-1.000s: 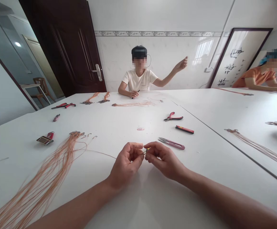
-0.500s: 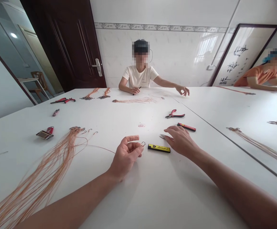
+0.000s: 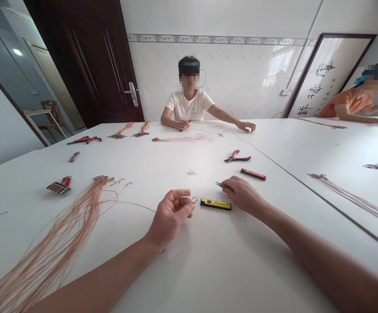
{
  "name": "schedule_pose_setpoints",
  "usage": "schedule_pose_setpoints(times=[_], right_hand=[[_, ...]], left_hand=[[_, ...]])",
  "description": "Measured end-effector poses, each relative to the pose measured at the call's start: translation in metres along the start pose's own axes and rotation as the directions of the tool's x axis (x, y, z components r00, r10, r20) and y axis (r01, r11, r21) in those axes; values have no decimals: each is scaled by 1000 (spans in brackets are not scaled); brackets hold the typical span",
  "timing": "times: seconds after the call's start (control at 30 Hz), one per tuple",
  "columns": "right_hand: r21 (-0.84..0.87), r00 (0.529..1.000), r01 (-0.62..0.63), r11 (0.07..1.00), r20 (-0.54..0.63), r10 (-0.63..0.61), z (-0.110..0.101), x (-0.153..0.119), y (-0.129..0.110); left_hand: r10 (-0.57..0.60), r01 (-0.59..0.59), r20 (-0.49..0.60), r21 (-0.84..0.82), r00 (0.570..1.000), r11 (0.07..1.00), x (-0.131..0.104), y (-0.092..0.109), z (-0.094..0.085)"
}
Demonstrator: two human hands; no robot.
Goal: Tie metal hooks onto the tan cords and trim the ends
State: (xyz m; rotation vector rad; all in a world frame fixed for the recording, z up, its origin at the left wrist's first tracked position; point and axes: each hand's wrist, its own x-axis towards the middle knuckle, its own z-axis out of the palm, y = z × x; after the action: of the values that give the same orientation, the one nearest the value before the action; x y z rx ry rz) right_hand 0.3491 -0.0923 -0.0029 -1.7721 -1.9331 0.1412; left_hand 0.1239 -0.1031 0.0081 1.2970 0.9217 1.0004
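Observation:
Between the thumb and fingertips of my left hand (image 3: 175,210) is a small dark hook (image 3: 194,200), and an orange line runs leftward from the hand. My right hand (image 3: 243,191) has its fingers closed round a small pointed metal tool (image 3: 222,185), whose tips point left. A yellow lighter (image 3: 215,204) lies on the table between both hands. Just beyond my right hand rests a red lighter (image 3: 253,174). To the left, a bundle of orange lines with hooks (image 3: 93,202) spreads toward the near edge, with several loose hooks beside it.
Red-handled pliers (image 3: 237,157) lie beyond the red lighter. A matchbox-like item (image 3: 58,187) is at the left on the white table (image 3: 189,269). Across sits a person in a white shirt (image 3: 189,105); another person in orange (image 3: 347,104) is at the right.
My right hand has closed on the pointed tool and lifted it slightly. My left hand has barely moved. The person across has lowered the outstretched hand to the table.

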Motion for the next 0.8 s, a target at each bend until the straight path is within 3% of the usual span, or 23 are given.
schedule_pose_setpoints(times=[0.13,0.3,0.53,0.8], right_hand=[[153,960,244,958,-176,-216,-6,-13,-26],[164,914,397,903,-166,-371,-7,-30,-52],[106,876,473,875,-164,-454,5,-33,-54],[125,869,489,863,-156,-469,9,-33,-55]], left_hand=[[-47,46,-14,-94,999,995,1,0,0],[-113,116,24,-202,993,972,1,1,2],[-117,128,64,-212,991,969,2,0,2],[-99,120,122,-174,988,977,1,2,2]])
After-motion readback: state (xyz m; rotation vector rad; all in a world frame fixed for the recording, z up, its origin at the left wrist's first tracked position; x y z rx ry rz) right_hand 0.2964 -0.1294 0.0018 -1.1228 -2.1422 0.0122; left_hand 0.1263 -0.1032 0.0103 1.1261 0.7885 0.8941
